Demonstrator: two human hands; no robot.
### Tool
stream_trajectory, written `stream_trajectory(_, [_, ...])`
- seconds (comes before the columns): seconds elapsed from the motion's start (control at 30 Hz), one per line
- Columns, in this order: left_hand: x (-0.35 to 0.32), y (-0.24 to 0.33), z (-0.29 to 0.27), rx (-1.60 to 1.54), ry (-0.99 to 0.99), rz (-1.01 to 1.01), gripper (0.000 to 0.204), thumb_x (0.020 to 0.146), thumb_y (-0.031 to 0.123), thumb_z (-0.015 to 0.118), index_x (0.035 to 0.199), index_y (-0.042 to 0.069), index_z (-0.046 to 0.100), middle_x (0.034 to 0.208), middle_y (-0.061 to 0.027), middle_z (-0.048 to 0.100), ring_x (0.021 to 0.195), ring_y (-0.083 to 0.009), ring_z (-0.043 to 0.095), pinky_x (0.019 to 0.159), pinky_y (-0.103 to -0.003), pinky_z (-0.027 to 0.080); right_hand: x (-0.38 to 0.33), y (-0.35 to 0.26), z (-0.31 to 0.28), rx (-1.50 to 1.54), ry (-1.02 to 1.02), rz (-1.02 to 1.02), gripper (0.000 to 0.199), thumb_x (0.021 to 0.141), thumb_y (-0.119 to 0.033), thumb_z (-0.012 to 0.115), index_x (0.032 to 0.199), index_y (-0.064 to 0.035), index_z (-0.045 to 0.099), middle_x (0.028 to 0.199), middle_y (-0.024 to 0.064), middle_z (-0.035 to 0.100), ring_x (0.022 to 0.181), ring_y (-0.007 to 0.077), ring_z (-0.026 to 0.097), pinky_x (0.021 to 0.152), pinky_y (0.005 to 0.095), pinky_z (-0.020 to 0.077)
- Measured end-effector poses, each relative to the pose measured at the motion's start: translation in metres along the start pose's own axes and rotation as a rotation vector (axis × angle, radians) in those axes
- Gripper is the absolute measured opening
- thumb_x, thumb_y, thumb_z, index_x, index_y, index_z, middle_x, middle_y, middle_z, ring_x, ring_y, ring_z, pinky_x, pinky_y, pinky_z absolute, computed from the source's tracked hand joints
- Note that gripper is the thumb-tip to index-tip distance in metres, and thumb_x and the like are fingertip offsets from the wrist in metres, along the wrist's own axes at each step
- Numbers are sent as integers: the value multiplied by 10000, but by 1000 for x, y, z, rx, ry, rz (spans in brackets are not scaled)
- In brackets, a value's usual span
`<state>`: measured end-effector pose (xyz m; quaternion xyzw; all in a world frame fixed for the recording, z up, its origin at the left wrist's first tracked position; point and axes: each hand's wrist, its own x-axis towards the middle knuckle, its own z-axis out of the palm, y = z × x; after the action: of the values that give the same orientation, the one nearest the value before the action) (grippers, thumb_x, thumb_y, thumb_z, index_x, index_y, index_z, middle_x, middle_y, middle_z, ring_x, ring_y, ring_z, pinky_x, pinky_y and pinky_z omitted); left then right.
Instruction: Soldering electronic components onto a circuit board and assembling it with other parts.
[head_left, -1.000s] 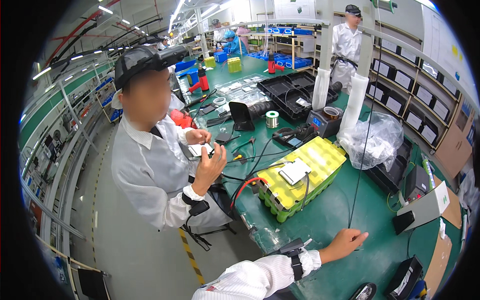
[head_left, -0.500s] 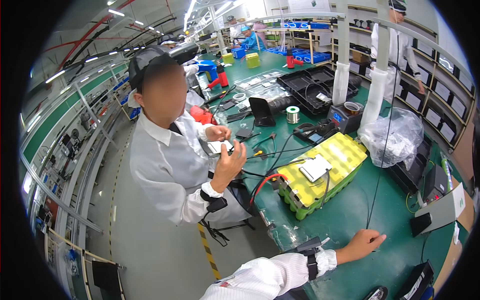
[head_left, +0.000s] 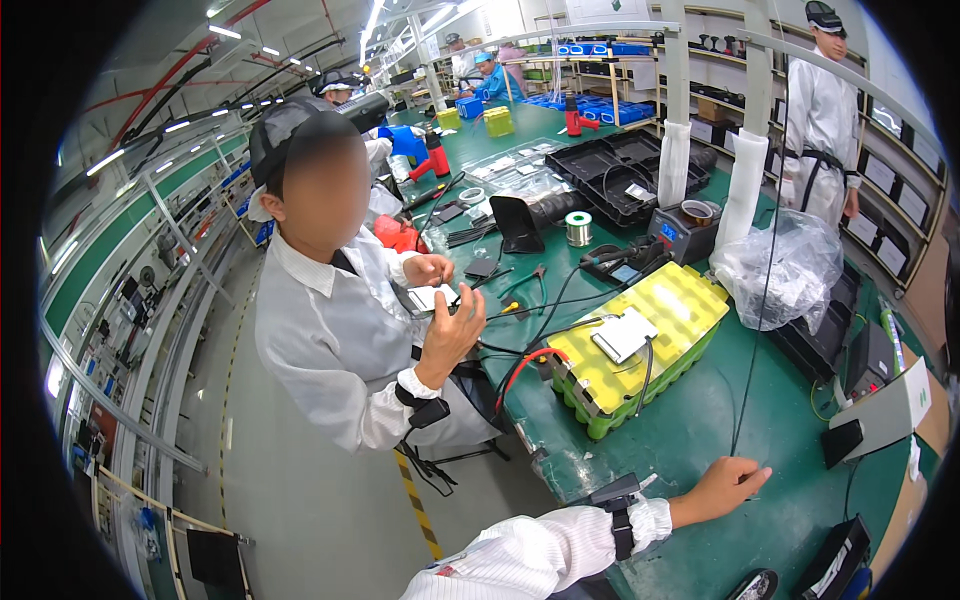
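Note:
My left hand (head_left: 722, 492) rests on the green bench top (head_left: 690, 440), fingers curled in; whether they hold anything is hidden. A thin black cable (head_left: 752, 385) hangs from above and reaches the back of this hand; I cannot tell whether it is gripped. Beyond the hand lies a yellow-and-green battery pack (head_left: 690, 305), apart from it. On the pack's top sits a flat white module (head_left: 622, 335) with black leads, and a red cable (head_left: 520, 375) leaves its left end. My right hand is out of view.
At left, a co-worker (head_left: 340, 330) holds a small white module (head_left: 432, 298). Around the pack are a solder reel (head_left: 578, 229), a soldering station (head_left: 683, 232), green-handled pliers (head_left: 535, 285) and a clear plastic bag (head_left: 785, 270). A grey-white box (head_left: 880, 415) stands at right.
The person by the far right shelves has shifted right and turned. My view has moved slightly. My left hand keeps its place and curl, and the battery pack stays put.

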<state>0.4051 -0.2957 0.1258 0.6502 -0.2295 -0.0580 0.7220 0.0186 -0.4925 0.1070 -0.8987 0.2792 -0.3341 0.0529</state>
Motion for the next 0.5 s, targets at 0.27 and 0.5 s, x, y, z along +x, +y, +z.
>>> stream_trajectory(0.27, [0, 4, 1, 0, -11, -13, 479, 1006, 271, 589, 623, 2, 487, 564, -52, 539, 547, -84, 508, 512, -292, 398, 3, -5, -2, -23, 13, 4, 319, 914, -269, 626, 957, 41, 685, 964, 220, 658, 911, 408, 581, 875, 529, 452])
stream_trajectory(0.5, [-1, 4, -1, 14, -16, -7, 475, 1002, 285, 591, 633, -5, 522, 577, -54, 565, 529, -83, 473, 496, -303, 367, 5, -3, -1, -34, 7, -38, 316, 916, -274, 624, 928, 36, 684, 947, 216, 655, 902, 399, 581, 868, 525, 455])
